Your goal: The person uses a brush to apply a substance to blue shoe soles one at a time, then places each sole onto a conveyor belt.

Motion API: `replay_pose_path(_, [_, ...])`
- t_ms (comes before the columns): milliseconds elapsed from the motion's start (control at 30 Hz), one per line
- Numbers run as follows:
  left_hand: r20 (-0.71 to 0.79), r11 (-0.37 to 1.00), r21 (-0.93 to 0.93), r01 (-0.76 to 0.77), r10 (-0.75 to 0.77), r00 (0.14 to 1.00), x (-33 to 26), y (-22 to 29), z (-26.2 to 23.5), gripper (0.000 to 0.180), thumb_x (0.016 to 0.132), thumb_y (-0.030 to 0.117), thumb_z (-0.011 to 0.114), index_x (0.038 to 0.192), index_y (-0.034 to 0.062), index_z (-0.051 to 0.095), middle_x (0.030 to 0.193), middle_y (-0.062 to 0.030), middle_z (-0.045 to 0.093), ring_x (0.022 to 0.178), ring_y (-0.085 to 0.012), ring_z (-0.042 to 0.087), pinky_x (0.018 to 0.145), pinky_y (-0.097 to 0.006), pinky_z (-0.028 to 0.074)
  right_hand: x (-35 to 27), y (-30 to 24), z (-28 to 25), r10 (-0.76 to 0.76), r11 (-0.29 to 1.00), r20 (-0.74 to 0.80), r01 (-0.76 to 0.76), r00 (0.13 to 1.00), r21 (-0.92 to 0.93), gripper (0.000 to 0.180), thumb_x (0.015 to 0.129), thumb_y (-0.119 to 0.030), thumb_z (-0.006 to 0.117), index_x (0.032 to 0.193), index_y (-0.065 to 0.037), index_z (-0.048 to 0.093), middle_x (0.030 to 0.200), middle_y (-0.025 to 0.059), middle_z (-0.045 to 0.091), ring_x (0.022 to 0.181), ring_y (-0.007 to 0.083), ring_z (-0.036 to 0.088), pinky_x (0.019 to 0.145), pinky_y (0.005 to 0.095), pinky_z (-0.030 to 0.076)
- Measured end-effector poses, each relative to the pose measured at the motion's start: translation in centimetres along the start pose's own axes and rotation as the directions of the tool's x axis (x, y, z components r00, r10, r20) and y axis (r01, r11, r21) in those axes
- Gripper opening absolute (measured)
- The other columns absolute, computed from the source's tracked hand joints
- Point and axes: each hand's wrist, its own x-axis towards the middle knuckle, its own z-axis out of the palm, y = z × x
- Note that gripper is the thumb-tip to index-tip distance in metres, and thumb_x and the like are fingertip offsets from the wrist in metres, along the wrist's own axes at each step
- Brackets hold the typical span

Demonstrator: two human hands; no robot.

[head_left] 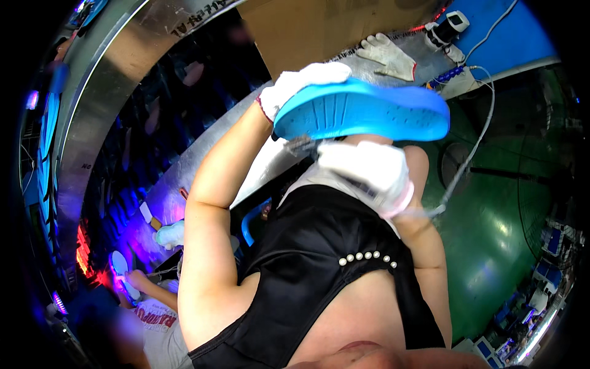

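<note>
A bright blue shoe sole (369, 114) is held up in front of me, lying crosswise with its grooved face toward me. My left hand (307, 86), in a white knit glove, grips its left end and upper edge, with the fingers partly hidden behind it. Just below the sole is my right hand (369, 169), also white-gloved and smeared by motion. It is closed around a tool whose blurred grey tip (300, 145) sticks out to the left, near the sole's lower edge. A grey hose (458, 178) runs to the right wrist; the tool's body is hidden by the glove.
An empty white glove (388, 56) lies on the metal bench by a cardboard sheet (307, 34). A black-and-white device (448, 27) stands at the far right. A curved metal rim (98, 74) bounds the left. Another person (157, 320) at lower left holds a pale sole.
</note>
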Motion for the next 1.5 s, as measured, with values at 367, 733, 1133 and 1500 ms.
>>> replay_pose_path(367, [0.068,0.968,0.115,-0.225,0.219,0.973,-1.1,1.3,-2.1,0.06,0.083,0.025,0.07,0.137,0.0098,0.049,0.136,-0.0134,0.049,0.127,-0.0325,0.047,0.103,-0.039,0.041,-0.4,-1.3,-2.1,-0.082,0.95,0.084,0.103,0.993,-0.295,0.026,0.07,-0.01,0.064,0.096,-0.009,0.072,0.099,0.0087,0.071,0.064,0.0175,0.062,0.057,0.0259,0.049])
replay_pose_path(733, [-0.163,0.978,0.19,-0.089,0.12,0.979,-2.5,2.1,-2.1,0.055,0.081,0.042,0.071,0.12,0.0063,0.057,0.104,-0.0197,0.061,0.086,-0.0335,0.062,0.066,-0.037,0.053,0.1,-0.8,-4.1,-0.095,0.926,0.06,0.111,0.994,-0.36,0.024,0.07,-0.007,0.067,0.093,-0.008,0.072,0.099,0.0141,0.071,0.057,0.0184,0.059,0.05,0.0265,0.045])
replay_pose_path(1133, [-0.02,0.221,-0.964,0.145,-0.608,0.794,0.8,7.7,3.0,0.09,0.086,0.072,0.038,0.139,-0.0008,0.04,0.113,-0.0311,0.059,0.086,-0.0395,0.065,0.069,-0.046,0.057,0.7,-1.1,-3.9,0.1,0.993,-0.117,-0.09,0.988,0.081,0.021,0.066,-0.004,0.077,0.086,-0.005,0.072,0.082,0.0081,0.071,0.063,0.0183,0.06,0.062,0.0275,0.047])
replay_pose_path(1500, [-0.311,0.346,-0.924,-0.165,-0.425,0.85,-2.2,10.6,3.3,0.103,0.081,0.073,0.044,0.144,-0.0065,0.025,0.124,-0.04,0.048,0.092,-0.0498,0.062,0.075,-0.058,0.055,-0.3,-1.7,-2.1,-0.08,0.983,-0.36,0.132,0.93,0.124,0.026,0.069,-0.008,0.081,0.091,-0.005,0.066,0.093,0.0137,0.07,0.069,0.0217,0.063,0.064,0.0296,0.05])
